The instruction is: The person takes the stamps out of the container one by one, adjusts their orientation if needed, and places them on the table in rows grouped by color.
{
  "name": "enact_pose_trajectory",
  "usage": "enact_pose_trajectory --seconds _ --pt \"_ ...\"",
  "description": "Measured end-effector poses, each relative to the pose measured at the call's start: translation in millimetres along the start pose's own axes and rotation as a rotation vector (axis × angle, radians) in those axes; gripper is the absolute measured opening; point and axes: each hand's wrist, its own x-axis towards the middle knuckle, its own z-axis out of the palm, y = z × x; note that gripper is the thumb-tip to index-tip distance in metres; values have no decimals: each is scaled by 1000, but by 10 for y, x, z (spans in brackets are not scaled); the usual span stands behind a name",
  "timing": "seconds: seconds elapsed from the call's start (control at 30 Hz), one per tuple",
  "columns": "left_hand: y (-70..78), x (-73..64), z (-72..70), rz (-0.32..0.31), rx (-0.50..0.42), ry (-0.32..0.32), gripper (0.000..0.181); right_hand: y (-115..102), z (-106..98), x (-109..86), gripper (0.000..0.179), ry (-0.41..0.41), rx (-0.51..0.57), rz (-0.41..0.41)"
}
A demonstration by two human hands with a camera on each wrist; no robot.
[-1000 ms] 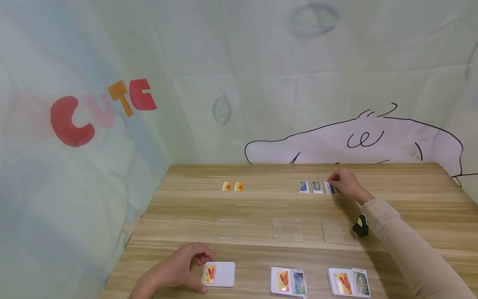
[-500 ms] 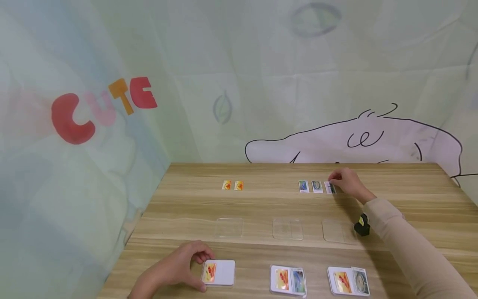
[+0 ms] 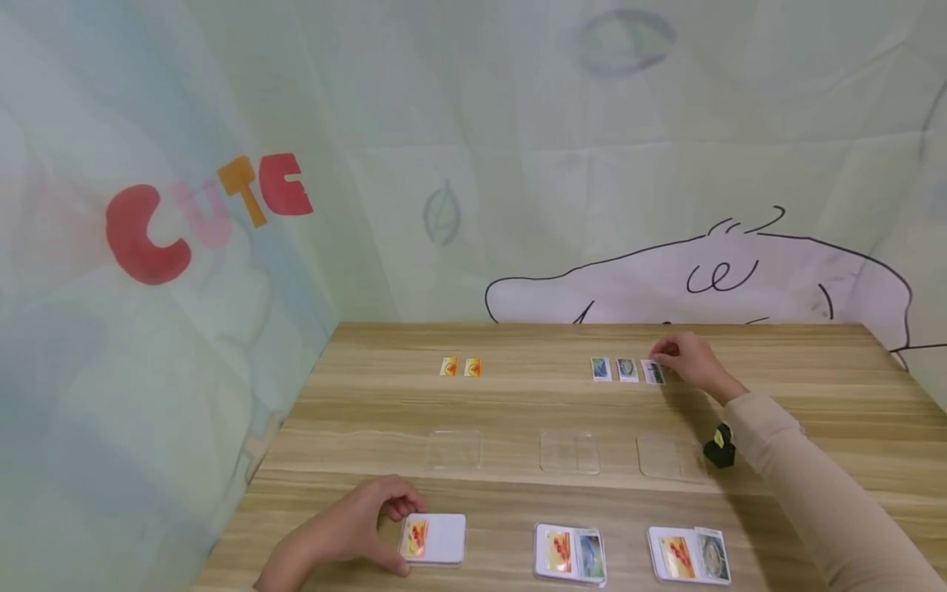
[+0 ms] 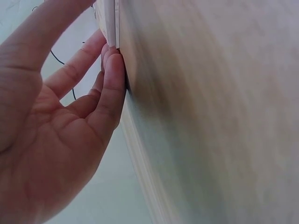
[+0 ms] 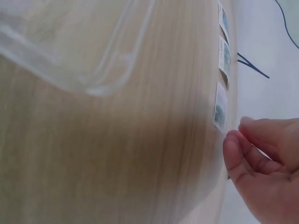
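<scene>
Inside middle case (image 3: 541, 552) on worktop (image 3: 518, 413): orange-red card (image 3: 558, 552) left, blue-green card (image 3: 592, 557) right. Left of middle case: left case (image 3: 447, 538), with second orange-red card (image 3: 417, 539) in left half, plain white in right half; left hand (image 3: 362, 524) curved round left edge, gripping, thumb at near corner, fingertips at far corner. Right of middle case: right case (image 3: 655, 548), with third orange-red card (image 3: 677, 558) left, round-building card (image 3: 712, 554) right, top edge poking past rim. Just beyond middle case: row of clear shells (image 3: 569, 453). Farther beyond and left of middle case: two orange-yellow cards (image 3: 473, 367). Farther beyond and right: three picture cards (image 3: 627, 370); right hand (image 3: 690, 362) at rightmost, thumb and fingertips drawn together by corner. Cannot tell if pinching it.
</scene>
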Motion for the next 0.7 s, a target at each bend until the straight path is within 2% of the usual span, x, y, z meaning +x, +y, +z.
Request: enact_pose_trajectory --seconds 0.7 --pt "-14 13 -1 29 20 2 54 -185 2 -74 11 -16 40 -20"
